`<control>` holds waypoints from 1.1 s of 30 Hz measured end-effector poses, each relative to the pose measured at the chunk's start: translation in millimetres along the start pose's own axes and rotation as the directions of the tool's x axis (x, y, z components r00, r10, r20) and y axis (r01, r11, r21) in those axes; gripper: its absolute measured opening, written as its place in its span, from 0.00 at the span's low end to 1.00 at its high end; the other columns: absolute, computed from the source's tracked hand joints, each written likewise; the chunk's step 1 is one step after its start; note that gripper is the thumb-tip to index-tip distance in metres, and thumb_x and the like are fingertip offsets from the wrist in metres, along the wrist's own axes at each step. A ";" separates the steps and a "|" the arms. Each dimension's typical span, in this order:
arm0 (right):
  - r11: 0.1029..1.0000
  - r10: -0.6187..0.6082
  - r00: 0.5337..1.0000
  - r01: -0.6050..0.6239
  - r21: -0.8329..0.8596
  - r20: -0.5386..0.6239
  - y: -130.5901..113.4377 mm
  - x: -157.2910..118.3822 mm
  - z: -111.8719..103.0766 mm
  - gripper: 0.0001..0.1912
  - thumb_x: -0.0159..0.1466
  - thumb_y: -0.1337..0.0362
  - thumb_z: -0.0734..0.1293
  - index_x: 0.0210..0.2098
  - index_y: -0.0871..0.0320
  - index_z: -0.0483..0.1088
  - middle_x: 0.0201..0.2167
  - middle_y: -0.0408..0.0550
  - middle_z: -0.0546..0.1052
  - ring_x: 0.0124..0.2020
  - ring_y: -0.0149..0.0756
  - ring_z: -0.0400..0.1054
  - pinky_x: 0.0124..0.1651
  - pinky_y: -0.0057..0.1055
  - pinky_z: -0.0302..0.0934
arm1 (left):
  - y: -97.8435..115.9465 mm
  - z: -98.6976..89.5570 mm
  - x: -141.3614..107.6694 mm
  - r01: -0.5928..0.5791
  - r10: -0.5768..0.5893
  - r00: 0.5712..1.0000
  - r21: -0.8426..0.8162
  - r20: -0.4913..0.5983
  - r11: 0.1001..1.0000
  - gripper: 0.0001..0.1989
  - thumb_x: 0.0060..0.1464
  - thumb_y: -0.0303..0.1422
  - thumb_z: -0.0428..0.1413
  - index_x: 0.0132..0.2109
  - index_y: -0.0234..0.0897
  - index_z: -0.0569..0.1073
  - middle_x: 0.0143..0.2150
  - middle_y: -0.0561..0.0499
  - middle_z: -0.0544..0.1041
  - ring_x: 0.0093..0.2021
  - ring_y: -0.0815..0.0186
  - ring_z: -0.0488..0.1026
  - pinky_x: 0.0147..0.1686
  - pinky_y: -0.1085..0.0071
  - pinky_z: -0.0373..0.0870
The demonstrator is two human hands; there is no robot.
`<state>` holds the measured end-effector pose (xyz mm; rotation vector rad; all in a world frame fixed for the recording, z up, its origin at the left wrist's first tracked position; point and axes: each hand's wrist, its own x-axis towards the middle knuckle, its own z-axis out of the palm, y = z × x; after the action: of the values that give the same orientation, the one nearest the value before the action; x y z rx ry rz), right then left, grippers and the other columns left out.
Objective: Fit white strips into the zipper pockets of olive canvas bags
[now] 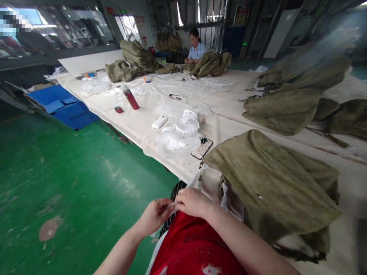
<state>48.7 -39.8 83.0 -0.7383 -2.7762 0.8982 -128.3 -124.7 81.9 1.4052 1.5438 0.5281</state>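
Note:
My left hand (155, 214) is closed in a pinch in front of my lap, on a thin white strip (172, 204). Touching it from the right, my right hand (191, 201) pinches the same strip. A white band (195, 178) runs from behind my right hand up toward the table edge. To the right lies a large olive-green cloth piece (266, 179), perhaps a garment, its pale lining and metal fasteners showing at the near edge. What the fingertips grip exactly is partly hidden. A red apron (197, 244) covers my lap.
On the pale table (160, 143) are a small white fan (187, 126), a phone (202, 148), a white device (159, 122) and a red flask (131, 97). More olive cloth (283, 109) lies right. A co-worker (196, 49) sits at the far side. Blue boxes (67, 107) stand left.

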 end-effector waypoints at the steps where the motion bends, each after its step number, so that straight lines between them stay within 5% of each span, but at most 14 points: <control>1: 1.000 -0.007 1.000 0.007 0.000 -0.004 0.9 0.2 0.5 0.09 0.63 0.63 0.63 0.33 0.56 0.75 0.33 0.46 0.76 0.34 0.33 0.68 0.34 0.27 0.53 | 0.9 0.1 0.0 0.002 -0.002 1.000 0.007 0.005 1.000 0.17 0.56 0.45 0.51 0.32 0.35 0.72 0.23 0.54 0.66 0.23 0.71 0.61 0.24 0.75 0.55; 5: 0.999 -0.048 0.998 0.047 -0.021 -0.046 1.7 -1.0 4.5 0.10 0.64 0.63 0.62 0.31 0.56 0.75 0.32 0.44 0.76 0.33 0.31 0.68 0.33 0.27 0.52 | 0.0 1.5 2.6 0.047 -0.047 0.999 -0.048 0.005 0.998 0.19 0.54 0.47 0.51 0.31 0.34 0.72 0.22 0.54 0.66 0.23 0.71 0.61 0.23 0.75 0.55; 13: 0.995 -0.067 0.990 0.056 -0.086 -0.127 -5.0 -6.2 4.2 0.13 0.67 0.62 0.59 0.33 0.57 0.74 0.35 0.46 0.76 0.34 0.32 0.69 0.36 0.27 0.55 | 0.3 1.4 5.8 0.208 -0.197 0.978 -0.483 0.074 0.851 0.23 0.47 0.51 0.57 0.29 0.33 0.68 0.21 0.56 0.64 0.20 0.74 0.59 0.22 0.76 0.57; 17: 0.999 -0.041 0.991 0.044 0.022 -0.130 -1.9 -9.1 0.6 0.10 0.66 0.63 0.60 0.34 0.56 0.73 0.34 0.44 0.76 0.36 0.32 0.69 0.39 0.26 0.56 | 3.1 -2.4 4.3 0.175 -0.124 0.980 -0.384 0.153 0.907 0.22 0.50 0.51 0.55 0.31 0.33 0.67 0.22 0.55 0.65 0.22 0.72 0.63 0.23 0.75 0.60; 24: 0.997 -0.030 0.997 0.036 0.075 -0.077 -0.6 -11.4 2.7 0.09 0.59 0.59 0.68 0.35 0.57 0.74 0.33 0.46 0.75 0.35 0.33 0.68 0.37 0.26 0.56 | 10.5 -6.6 4.7 0.068 -0.054 0.988 -0.094 0.144 0.993 0.21 0.53 0.50 0.52 0.28 0.35 0.66 0.20 0.58 0.59 0.21 0.74 0.54 0.21 0.75 0.50; 33: 0.996 -0.091 0.992 0.089 -0.025 -0.085 2.6 -11.1 10.0 0.08 0.62 0.61 0.65 0.31 0.56 0.75 0.32 0.44 0.76 0.33 0.31 0.69 0.34 0.26 0.55 | 7.7 -1.7 7.1 0.109 -0.095 0.986 -0.101 0.135 0.989 0.20 0.48 0.49 0.56 0.26 0.34 0.67 0.20 0.58 0.58 0.22 0.73 0.52 0.22 0.74 0.48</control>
<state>56.8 -48.6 73.6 -0.6334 -2.7228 0.8025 -124.9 -115.8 86.5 1.2469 1.4528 0.4424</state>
